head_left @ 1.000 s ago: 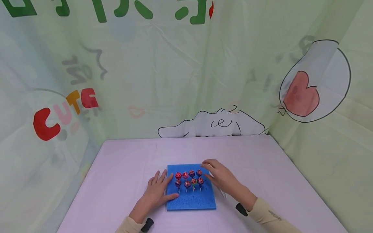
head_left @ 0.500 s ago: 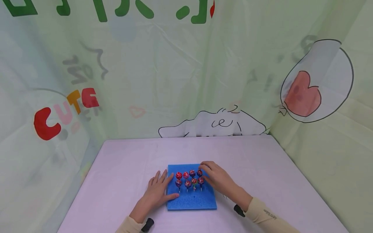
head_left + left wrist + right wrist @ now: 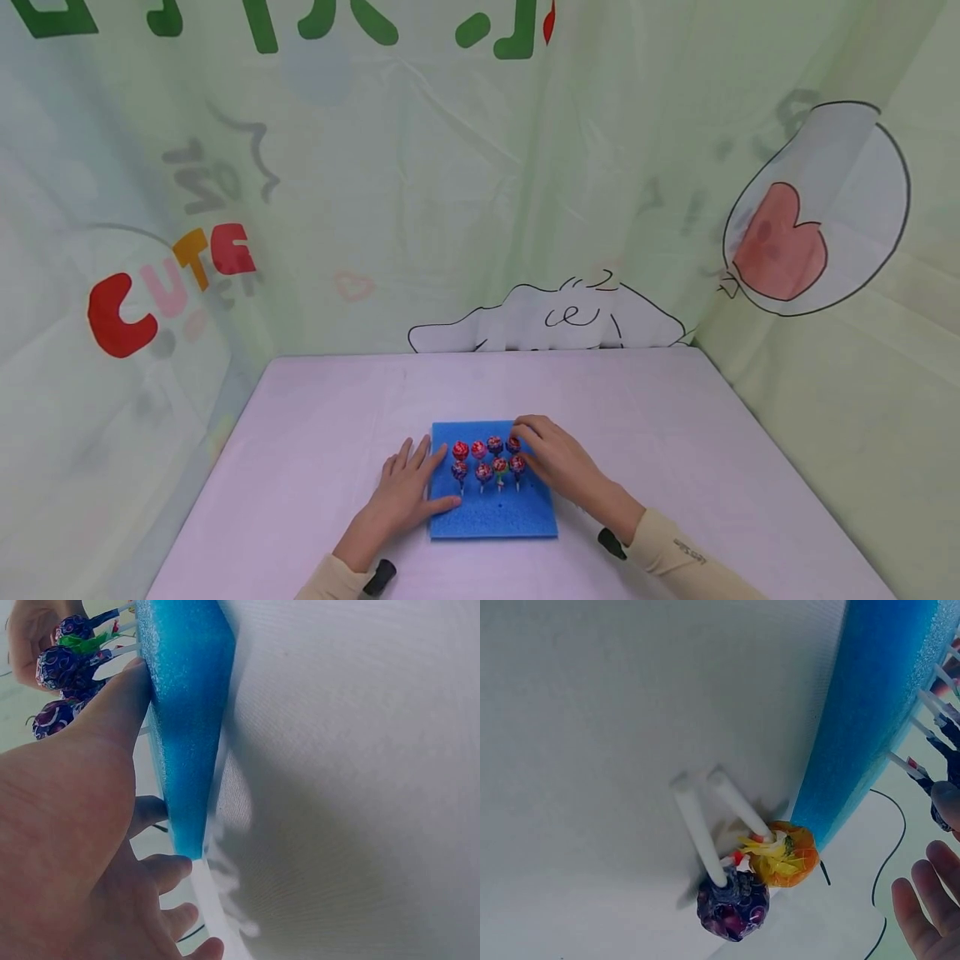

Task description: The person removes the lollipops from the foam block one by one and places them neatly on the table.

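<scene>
Head view: a blue foam block [image 3: 492, 500] is lying on the pale table [image 3: 315, 433], with eight lollipops [image 3: 487, 462] standing in it in two rows. The left hand [image 3: 401, 496] is resting flat against the block's left edge, fingers straight and thumb on the near part of the foam, gripping nothing. The right hand [image 3: 558, 462] is reaching to the far right lollipop [image 3: 513, 444], fingertips at its head; whether they are pinching it cannot be told. Left wrist view: the thumb [image 3: 112, 712] is pressing the foam [image 3: 187, 727] beside purple-wrapped heads [image 3: 64, 667]. Right wrist view: two loose lollipops [image 3: 750, 881], one orange and one purple, are lying on the table just beside the block's edge [image 3: 870, 712]; the fingers [image 3: 922, 907] are hanging relaxed. Judged best: steadying the foam while working straight along the stick, avoiding neighbouring heads. Open table is lying well clear on every side.
</scene>
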A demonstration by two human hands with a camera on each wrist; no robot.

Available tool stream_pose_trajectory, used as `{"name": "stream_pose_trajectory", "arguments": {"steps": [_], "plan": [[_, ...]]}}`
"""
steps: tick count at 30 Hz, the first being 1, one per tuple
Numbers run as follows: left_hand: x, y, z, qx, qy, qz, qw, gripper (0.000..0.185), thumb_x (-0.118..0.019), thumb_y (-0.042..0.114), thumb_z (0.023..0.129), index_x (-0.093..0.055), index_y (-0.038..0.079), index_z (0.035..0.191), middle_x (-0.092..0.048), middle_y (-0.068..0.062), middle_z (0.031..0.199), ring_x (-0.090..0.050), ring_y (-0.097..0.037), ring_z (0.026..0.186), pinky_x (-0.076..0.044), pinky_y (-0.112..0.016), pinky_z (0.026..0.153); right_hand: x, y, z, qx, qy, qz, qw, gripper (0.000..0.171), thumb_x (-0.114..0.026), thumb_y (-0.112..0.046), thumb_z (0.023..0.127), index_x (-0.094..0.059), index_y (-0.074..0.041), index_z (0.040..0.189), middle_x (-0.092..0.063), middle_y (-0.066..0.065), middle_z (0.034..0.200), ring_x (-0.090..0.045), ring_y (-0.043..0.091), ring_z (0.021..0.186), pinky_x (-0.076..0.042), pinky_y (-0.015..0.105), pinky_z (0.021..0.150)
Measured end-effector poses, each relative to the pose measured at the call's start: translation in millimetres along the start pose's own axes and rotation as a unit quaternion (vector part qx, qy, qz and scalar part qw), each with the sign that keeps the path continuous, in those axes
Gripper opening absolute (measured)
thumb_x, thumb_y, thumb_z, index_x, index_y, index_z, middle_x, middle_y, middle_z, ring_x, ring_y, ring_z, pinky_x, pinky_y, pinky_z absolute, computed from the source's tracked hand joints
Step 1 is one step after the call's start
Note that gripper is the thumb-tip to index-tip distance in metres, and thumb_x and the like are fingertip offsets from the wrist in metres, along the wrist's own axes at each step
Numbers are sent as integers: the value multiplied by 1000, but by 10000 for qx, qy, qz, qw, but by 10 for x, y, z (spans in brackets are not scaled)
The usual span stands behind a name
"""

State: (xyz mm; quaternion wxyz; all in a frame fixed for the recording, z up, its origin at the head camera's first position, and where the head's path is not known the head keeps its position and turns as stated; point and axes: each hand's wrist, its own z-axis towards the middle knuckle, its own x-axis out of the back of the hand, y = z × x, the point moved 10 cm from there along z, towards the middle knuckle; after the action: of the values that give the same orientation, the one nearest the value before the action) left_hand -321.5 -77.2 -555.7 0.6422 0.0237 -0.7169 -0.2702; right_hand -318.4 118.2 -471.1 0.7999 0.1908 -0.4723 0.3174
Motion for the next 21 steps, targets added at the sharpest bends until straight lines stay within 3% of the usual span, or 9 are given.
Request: {"name": "stream_pose_trajectory", "arguments": {"steps": [8, 15, 21], "plan": [[15, 12, -10, 30, 7, -21, 10000, 91, -65, 68, 85, -39, 16, 156, -26, -19, 165, -14, -48, 153, -19, -68, 118, 118, -15, 49, -43, 77, 188, 9998, 38, -83, -14, 83, -65, -14, 116, -64, 3, 121, -63, 19, 113, -57, 34, 93], [22, 11, -14, 43, 20, -36, 10000, 92, -65, 68, 85, -38, 17, 156, -25, -19, 165, -13, -48, 153, -18, -68, 118, 246, 68, 111, -436, 69, 396, 9982, 40, -85, -13, 81, -66, -16, 116, -66, 2, 119, -65, 19, 112, -58, 36, 92], [22, 24, -24, 46, -10, -130, 9999, 91, -66, 67, 86, -38, 16, 156, -25, -20, 165, -13, -48, 153, -17, -68, 118, 233, 146, 110, -622, -288, 456, 9966, 33, -81, -17, 85, -69, -17, 116, -67, 0, 115, -65, 17, 108, -58, 35, 91]]}}
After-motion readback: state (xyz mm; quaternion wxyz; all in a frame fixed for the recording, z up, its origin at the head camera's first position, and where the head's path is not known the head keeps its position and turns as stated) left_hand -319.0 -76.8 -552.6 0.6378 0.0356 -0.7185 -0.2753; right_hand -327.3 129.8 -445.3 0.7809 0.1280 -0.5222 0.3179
